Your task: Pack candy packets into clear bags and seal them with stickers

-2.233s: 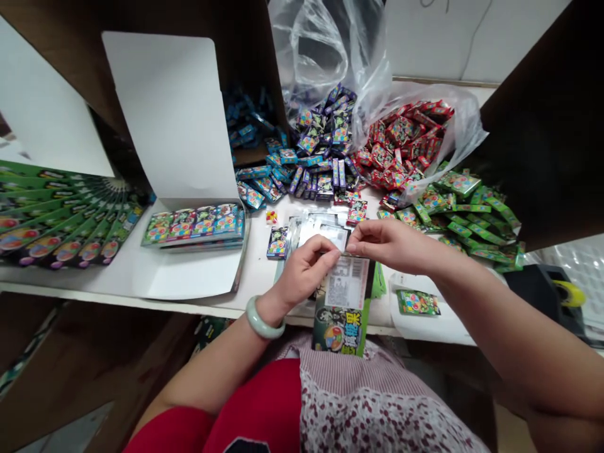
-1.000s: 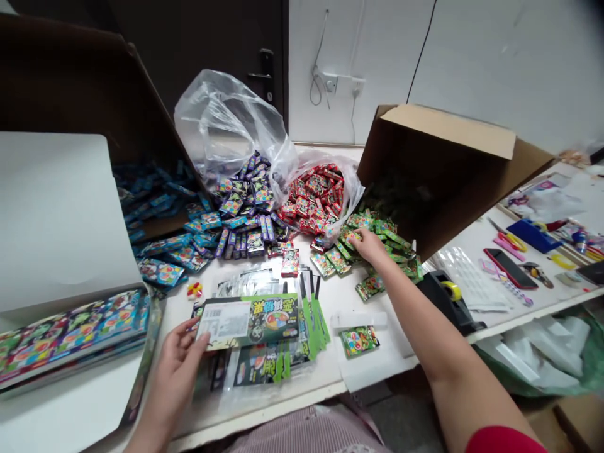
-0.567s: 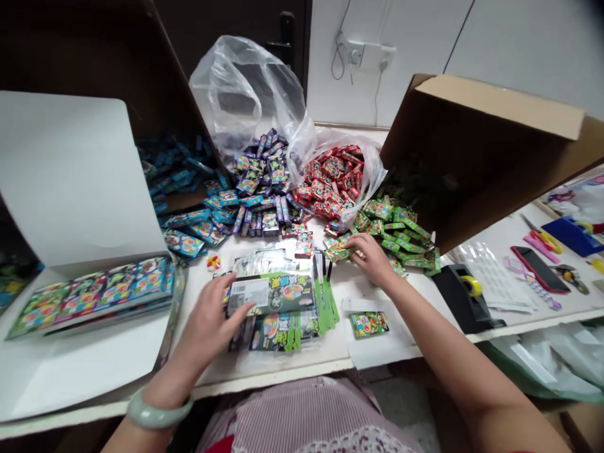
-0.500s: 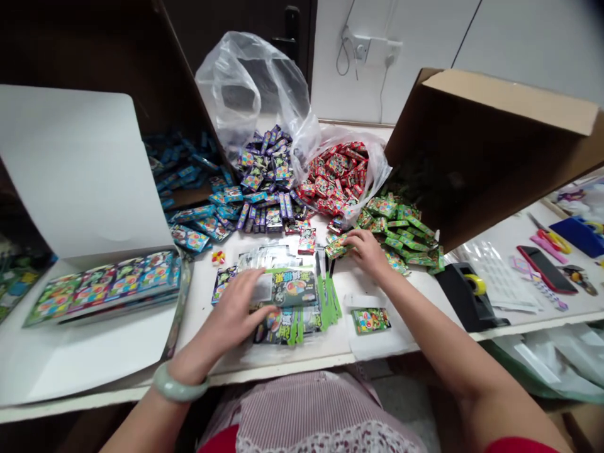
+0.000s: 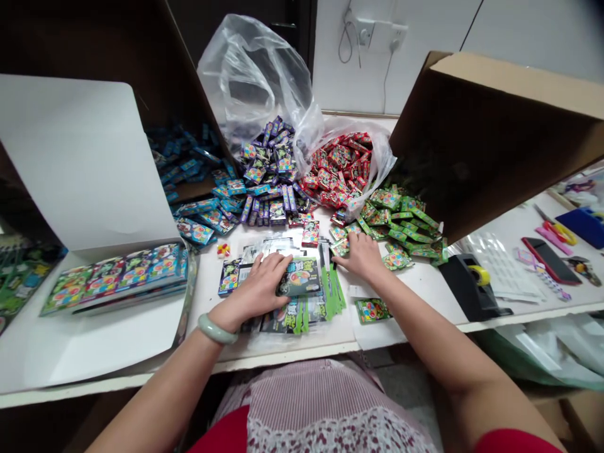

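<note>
Green card packets under open left hand, open right hand touching green boxes

White table, heaped green packets, black tape dispenser, smartphone

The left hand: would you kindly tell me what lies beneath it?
Flat printed packets in a loose stack lie under the left hand, a green-and-black one showing by the fingers. Whatever is directly beneath the palm is covered.
</note>
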A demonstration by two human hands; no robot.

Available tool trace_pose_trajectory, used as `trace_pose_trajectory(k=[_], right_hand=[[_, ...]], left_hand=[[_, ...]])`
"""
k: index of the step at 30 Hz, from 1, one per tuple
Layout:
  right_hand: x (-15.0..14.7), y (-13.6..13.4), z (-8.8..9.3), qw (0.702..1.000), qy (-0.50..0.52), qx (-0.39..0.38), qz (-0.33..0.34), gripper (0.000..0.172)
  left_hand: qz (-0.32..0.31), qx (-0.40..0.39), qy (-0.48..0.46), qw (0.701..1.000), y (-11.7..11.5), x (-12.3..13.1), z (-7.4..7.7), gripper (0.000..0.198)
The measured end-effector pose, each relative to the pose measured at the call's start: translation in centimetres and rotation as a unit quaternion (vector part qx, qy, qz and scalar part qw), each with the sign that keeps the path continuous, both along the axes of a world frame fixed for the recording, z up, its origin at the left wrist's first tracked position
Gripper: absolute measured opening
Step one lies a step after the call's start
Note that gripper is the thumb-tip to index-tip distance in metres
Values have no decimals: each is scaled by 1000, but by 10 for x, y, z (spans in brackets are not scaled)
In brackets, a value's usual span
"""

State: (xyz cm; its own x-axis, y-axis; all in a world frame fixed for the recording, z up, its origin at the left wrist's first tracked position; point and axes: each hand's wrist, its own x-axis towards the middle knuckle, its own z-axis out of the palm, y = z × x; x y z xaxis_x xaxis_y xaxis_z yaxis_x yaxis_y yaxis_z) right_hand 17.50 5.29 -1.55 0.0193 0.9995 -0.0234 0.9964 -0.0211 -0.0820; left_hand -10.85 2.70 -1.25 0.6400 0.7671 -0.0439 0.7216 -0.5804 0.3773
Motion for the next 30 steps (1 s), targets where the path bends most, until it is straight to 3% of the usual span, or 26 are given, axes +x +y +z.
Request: trace_pose_trajectory(k=[2, 4, 9, 13, 18, 25, 30], right_hand=[[1, -2, 1, 999, 40, 9, 18, 58], [9, -9, 6, 990, 113, 44, 78, 57], [20, -36, 38, 942, 227, 141, 202, 65], [10, -46, 64, 926, 229, 93, 287, 71], [0, -45, 82, 900, 162, 25, 404, 69], [5, -43, 90, 875, 181, -58, 446, 70], [6, -34, 88, 891, 167, -44, 419, 62]], left_hand=[[16, 19, -19, 1000, -3, -3, 5, 87], [25, 43, -47, 998, -6, -7, 10, 88], [19, 81, -100, 991, -9, -15, 16, 90], [13, 88, -121, 989, -10, -17, 17, 91], [-2, 103, -110, 989, -14, -23, 23, 90], [-13, 84, -118, 989, -20, -29, 25, 89], [-45, 59, -170, 983, -25, -26, 22, 94]])
